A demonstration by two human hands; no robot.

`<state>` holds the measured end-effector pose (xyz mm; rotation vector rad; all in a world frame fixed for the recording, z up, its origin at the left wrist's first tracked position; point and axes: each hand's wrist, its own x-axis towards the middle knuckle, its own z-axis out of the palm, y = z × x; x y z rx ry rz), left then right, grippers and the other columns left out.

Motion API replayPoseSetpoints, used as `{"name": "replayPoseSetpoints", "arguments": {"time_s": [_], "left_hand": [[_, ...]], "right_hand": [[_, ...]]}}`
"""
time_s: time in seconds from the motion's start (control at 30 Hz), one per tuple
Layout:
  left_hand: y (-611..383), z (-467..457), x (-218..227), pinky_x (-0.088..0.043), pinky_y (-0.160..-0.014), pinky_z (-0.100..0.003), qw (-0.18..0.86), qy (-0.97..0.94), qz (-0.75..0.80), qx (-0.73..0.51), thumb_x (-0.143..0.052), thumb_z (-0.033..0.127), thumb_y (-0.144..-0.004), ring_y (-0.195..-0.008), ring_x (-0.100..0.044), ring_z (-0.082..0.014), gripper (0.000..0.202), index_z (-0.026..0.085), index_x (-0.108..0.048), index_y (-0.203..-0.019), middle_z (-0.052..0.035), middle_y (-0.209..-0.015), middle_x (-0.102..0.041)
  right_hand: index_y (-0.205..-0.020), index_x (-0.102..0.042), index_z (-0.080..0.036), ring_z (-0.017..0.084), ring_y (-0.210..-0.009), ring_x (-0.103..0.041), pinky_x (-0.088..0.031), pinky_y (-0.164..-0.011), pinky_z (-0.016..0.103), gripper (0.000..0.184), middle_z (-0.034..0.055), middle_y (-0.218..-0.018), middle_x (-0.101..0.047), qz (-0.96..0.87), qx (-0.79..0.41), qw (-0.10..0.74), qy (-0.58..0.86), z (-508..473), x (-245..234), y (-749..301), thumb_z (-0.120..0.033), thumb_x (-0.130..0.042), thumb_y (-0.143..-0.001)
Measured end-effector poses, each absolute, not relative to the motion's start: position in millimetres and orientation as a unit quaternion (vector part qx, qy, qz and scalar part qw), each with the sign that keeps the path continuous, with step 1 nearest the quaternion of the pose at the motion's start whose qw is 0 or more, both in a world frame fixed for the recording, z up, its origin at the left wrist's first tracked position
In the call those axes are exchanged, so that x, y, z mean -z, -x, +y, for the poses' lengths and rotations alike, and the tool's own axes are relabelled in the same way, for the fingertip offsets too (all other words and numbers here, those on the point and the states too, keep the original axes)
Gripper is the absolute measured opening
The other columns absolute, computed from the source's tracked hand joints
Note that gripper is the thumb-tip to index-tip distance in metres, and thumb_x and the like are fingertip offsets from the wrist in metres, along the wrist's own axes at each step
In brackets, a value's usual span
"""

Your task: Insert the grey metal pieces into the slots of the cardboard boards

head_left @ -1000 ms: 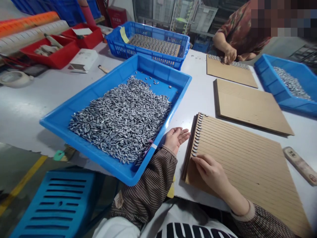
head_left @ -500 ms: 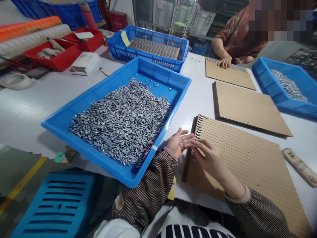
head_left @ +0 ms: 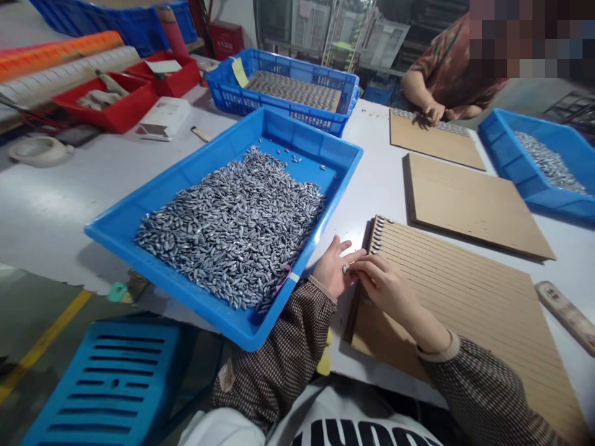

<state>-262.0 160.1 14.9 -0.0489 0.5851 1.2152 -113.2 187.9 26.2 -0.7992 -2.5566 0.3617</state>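
My left hand (head_left: 333, 267) lies palm up between the blue tray and the grooved brown board (head_left: 469, 303), with a few small silver metal pieces (head_left: 344, 269) cupped in it. My right hand (head_left: 382, 286) reaches across the board's left edge, its fingertips pinching at the pieces in my left palm. A column of silver pieces (head_left: 376, 237) sits in the groove ends along the board's left edge. The big blue tray (head_left: 139, 214) to the left holds a heap of several silver oval pieces (head_left: 237, 226).
A plain brown board (head_left: 474, 204) lies beyond mine. Across the table a person's hands (head_left: 434, 113) work on another board (head_left: 434, 139). Blue trays of pieces stand at right (head_left: 534, 179) and back (head_left: 283, 87). Red bins (head_left: 109, 102), a white box (head_left: 165, 116), a wooden block (head_left: 564, 313), a blue stool (head_left: 111, 384).
My right hand left the board's left edge and moved to my left palm. My left hand has stayed beside the tray, now curled a little more around the pieces.
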Motion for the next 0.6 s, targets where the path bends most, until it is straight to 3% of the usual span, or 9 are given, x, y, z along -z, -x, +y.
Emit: {"name": "replayPoseSetpoints", "arguments": {"time_s": [0.1, 0.17, 0.33, 0.47, 0.6], "left_hand": [[262.2, 159.2, -16.9, -0.041, -0.053, -0.024, 0.784, 0.014, 0.274, -0.557, -0.045, 0.065, -0.083, -0.059, -0.054, -0.0122, 0.062, 0.019, -0.047, -0.126, -0.0189, -0.124, -0.059], [262.3, 159.2, -16.7, -0.044, -0.055, -0.025, 0.785, 0.007, 0.274, -0.555, -0.046, 0.064, -0.083, -0.067, -0.059, -0.015, 0.059, 0.019, -0.05, -0.122, -0.0184, -0.123, -0.059], [263.6, 160.8, -15.2, -0.051, -0.079, -0.033, 0.74, 0.051, 0.298, -0.6, -0.05, 0.049, -0.088, -0.091, -0.064, -0.0215, 0.034, 0.016, -0.056, -0.098, -0.0151, -0.109, -0.062], [262.6, 162.6, -12.8, -0.052, -0.081, -0.034, 0.713, 0.089, 0.3, -0.627, -0.049, 0.034, -0.091, -0.081, -0.065, -0.0177, 0.021, 0.015, -0.055, -0.088, -0.0104, -0.09, -0.063], [261.1, 163.4, -10.0, -0.053, -0.077, -0.031, 0.707, 0.093, 0.303, -0.632, -0.049, 0.029, -0.09, -0.075, -0.064, -0.0155, 0.018, 0.014, -0.057, -0.085, -0.0083, -0.085, -0.064]], "right_hand": [[-0.097, -0.066, -0.022, 0.019, -0.087, -0.059, -0.05, -0.076, 0.035, 0.021, 0.007, -0.094, -0.066, -0.929, -0.098, 0.208, 0.291, 187.4, -28.0, 113.0, -0.017, -0.045, -0.093], [-0.095, -0.064, -0.022, 0.019, -0.086, -0.06, -0.05, -0.075, 0.033, 0.018, 0.0058, -0.092, -0.066, -0.921, -0.109, 0.225, 0.299, 186.5, -29.0, 109.1, -0.018, -0.047, -0.093], [-0.093, -0.06, -0.022, 0.015, -0.074, -0.06, -0.05, -0.065, 0.028, 0.008, 0.0038, -0.086, -0.065, -0.889, -0.161, 0.258, 0.343, 167.2, -30.9, 85.9, -0.019, -0.052, -0.092], [-0.092, -0.06, -0.023, 0.017, -0.08, -0.063, -0.053, -0.069, 0.03, 0.012, 0.0051, -0.088, -0.066, -0.888, -0.183, 0.25, 0.341, 136.8, -23.4, 69.3, -0.017, -0.049, -0.093], [-0.102, -0.061, -0.024, 0.018, -0.086, -0.064, -0.055, -0.075, 0.033, 0.02, 0.0071, -0.095, -0.068, -0.892, -0.178, 0.252, 0.33, 116.2, -9.3, 62.4, -0.013, -0.048, -0.092]]}}
